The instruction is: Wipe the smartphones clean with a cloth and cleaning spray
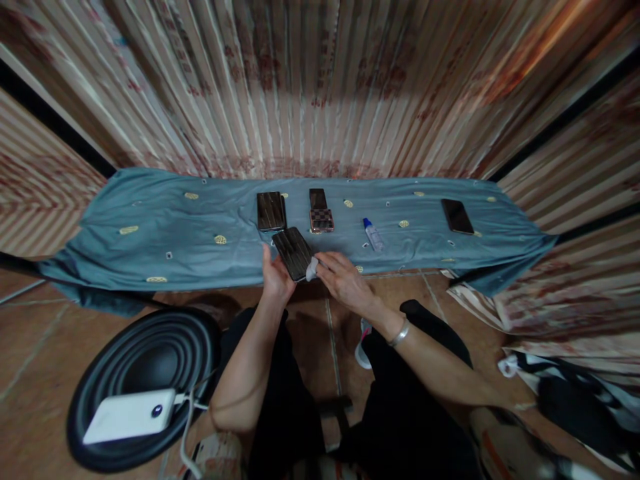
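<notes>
So we've got the dark phone (293, 253) up in our left hand (277, 275), fingers wrapped round its lower edge, held tilted just over the near edge of the blue-grey cloth (165, 227). Our right hand (345, 277) is pinched shut on a small white wipe (312, 269) and is pressing it against the phone's lower right corner. There's a silver bangle (399, 333) on that wrist. Just past the held phone, at 11 o'clock from it, another dark phone (271, 211) lies flat on the cloth, and at 1 o'clock sits a phone with a checkered back (320, 212). Further out at 2 o'clock there's a little bottle with a blue cap (373, 234) lying on its side, and way off at 3 o'clock a black phone (457, 216) by itself. Down at 7 o'clock a white power bank (131, 415) rests on a round black stool (143, 373) with a cable coming off it.
</notes>
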Demonstrator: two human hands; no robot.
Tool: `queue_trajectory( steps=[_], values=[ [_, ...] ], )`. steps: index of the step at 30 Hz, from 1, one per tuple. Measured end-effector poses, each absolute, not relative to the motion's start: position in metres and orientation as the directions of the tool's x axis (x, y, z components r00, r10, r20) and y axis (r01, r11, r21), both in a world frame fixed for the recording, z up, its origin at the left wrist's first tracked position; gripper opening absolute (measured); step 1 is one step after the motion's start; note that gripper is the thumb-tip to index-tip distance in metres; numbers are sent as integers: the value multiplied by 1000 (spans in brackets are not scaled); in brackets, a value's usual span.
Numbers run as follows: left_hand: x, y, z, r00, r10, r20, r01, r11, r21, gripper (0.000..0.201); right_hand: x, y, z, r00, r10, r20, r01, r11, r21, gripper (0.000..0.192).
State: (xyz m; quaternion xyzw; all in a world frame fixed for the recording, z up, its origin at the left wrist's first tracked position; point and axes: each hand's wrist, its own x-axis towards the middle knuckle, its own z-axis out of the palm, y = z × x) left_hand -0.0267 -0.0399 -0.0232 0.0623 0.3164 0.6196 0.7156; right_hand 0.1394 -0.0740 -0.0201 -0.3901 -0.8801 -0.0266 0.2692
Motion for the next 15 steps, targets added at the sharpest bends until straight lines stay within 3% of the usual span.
queue_trajectory(
  steps=[6, 15],
  values=[
    [-19, -42, -20, 26, 912, -409, -845, 239, 479, 58, 119, -83, -22, -623, 603, 498, 659, 748, -81, 27],
    [-14, -49, -7, 40, 914, -404, -808, 267, 524, 63, 107, -82, -26, -624, 604, 496, 587, 781, -213, 29]
  ],
)
